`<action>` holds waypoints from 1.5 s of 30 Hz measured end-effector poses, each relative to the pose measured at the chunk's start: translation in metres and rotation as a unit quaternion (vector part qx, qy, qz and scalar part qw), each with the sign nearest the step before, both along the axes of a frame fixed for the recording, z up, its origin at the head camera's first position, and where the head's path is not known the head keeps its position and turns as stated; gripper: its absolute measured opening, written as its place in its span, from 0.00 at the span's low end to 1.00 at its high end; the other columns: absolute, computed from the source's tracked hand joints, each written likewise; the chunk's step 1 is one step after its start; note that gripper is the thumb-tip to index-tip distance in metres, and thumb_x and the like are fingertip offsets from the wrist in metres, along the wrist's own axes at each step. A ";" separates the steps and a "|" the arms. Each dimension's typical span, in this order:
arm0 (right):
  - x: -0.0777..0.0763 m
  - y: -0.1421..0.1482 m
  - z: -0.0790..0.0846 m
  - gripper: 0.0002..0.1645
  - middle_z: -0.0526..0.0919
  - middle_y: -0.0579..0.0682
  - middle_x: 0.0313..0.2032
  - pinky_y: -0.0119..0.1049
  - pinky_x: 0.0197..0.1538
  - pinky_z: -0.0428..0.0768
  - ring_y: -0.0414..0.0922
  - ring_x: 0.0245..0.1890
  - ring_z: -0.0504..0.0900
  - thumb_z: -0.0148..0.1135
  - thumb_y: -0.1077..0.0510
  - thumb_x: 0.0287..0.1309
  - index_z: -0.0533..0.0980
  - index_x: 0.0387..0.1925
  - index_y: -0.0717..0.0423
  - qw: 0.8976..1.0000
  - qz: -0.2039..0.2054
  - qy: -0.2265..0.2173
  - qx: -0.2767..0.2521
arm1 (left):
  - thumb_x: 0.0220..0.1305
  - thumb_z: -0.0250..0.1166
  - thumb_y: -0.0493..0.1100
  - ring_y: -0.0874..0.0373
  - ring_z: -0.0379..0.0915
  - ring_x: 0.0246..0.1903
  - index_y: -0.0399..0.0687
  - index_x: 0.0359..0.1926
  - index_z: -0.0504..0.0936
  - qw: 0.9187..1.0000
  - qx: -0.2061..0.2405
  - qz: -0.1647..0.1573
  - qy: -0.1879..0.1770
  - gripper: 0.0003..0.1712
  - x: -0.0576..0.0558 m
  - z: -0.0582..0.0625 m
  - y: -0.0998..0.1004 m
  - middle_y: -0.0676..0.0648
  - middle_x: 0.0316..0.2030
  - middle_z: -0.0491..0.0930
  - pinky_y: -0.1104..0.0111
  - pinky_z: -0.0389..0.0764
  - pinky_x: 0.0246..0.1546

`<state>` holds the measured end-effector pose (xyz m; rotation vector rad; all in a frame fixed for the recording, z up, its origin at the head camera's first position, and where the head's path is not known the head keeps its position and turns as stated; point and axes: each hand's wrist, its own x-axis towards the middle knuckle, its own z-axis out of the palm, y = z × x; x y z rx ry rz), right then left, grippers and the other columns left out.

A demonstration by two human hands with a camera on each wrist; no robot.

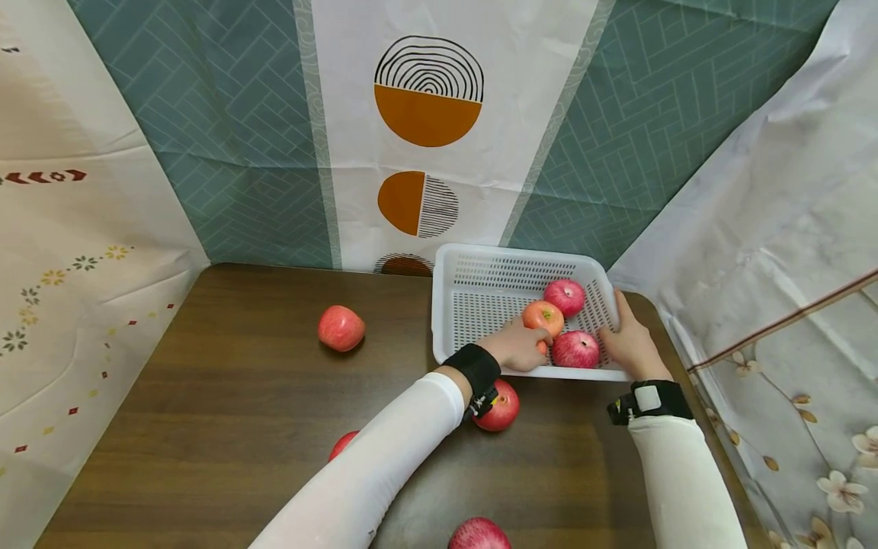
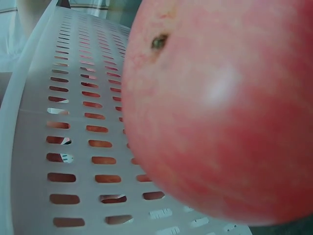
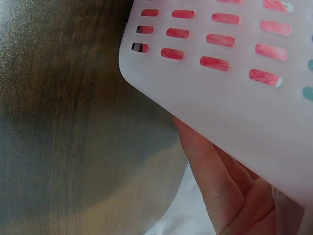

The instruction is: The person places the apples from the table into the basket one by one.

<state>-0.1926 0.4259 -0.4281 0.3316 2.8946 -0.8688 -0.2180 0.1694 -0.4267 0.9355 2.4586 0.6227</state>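
Observation:
My left hand [image 1: 521, 345] reaches over the near rim of a white slotted plastic basket [image 1: 473, 263] and grips an apple [image 1: 542, 348] inside it, mostly hidden by the fingers. Close by in the basket sit an orange-red apple [image 1: 543, 316] and two darker red apples, one behind [image 1: 565, 296] and one in front [image 1: 576, 348]. With my right hand [image 1: 632, 345] I hold the basket's right end, thumb inside the rim; in the right wrist view its fingers [image 3: 215, 181] lie outside the wall. A red apple [image 2: 220, 112] fills much of the left wrist view, beside the slotted wall.
On the brown wooden table [image 1: 240, 427], one apple [image 1: 341, 329] stands left of the basket. Another [image 1: 500, 406] lies just before its near side, below my left wrist. A third [image 1: 342, 444] is partly behind my left sleeve, and one more [image 1: 479, 535] is at the bottom edge.

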 end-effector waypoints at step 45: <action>-0.001 -0.001 0.000 0.52 0.71 0.80 0.64 0.73 0.55 0.78 0.74 0.55 0.80 0.52 0.54 0.78 0.32 0.87 0.48 1.000 -0.011 -0.004 -0.001 | 0.77 0.57 0.52 0.44 0.53 0.75 0.71 0.79 0.70 0.998 0.021 0.034 -0.053 0.32 0.003 0.003 -0.005 0.37 0.78 0.56 0.51 0.65 0.70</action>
